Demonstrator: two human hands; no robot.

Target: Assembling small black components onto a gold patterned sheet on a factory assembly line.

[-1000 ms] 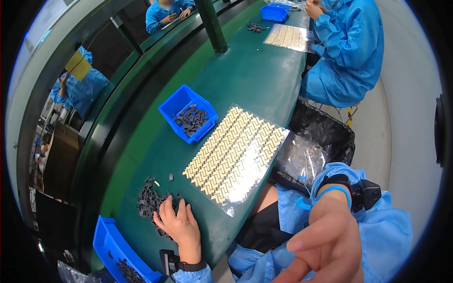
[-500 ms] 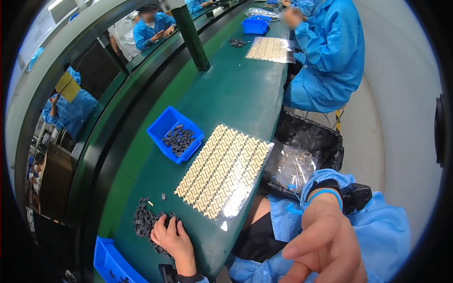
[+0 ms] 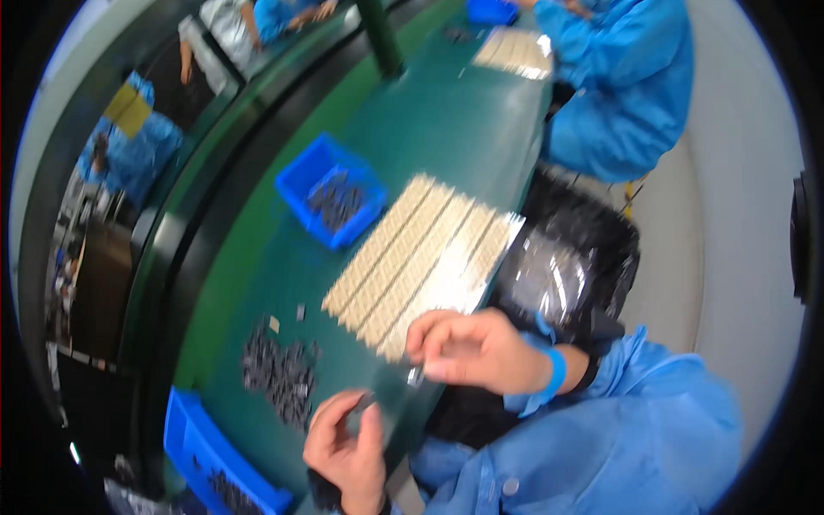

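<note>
My left hand (image 3: 348, 448) is raised in front of the pile of dark grey pieces (image 3: 279, 373), thumb and forefinger pinching a small dark grey piece (image 3: 367, 401). My right hand (image 3: 485, 350) is over the near corner of the mosaic sheet (image 3: 412, 257), a panel of cream slips crossed by thin dark lines on clear film. Its thumb and fingertips come together there, but blur hides whether anything is between them. Beside those fingertips, a small shiny patch (image 3: 415, 375) catches the light; I cannot tell whether it is film or a loose piece.
A blue bin (image 3: 300, 184) with dark pieces stands beyond the sheet, another blue bin (image 3: 184, 429) at the near left. A black-lined waste bin (image 3: 622, 257) sits right of the bench. Farther along, a person in blue (image 3: 618, 86) sits by another sheet (image 3: 515, 53).
My left hand has lifted off the dark pile toward me, now with a small piece. My right hand has swung from the lower right to the sheet's near corner. The view has shifted.
</note>
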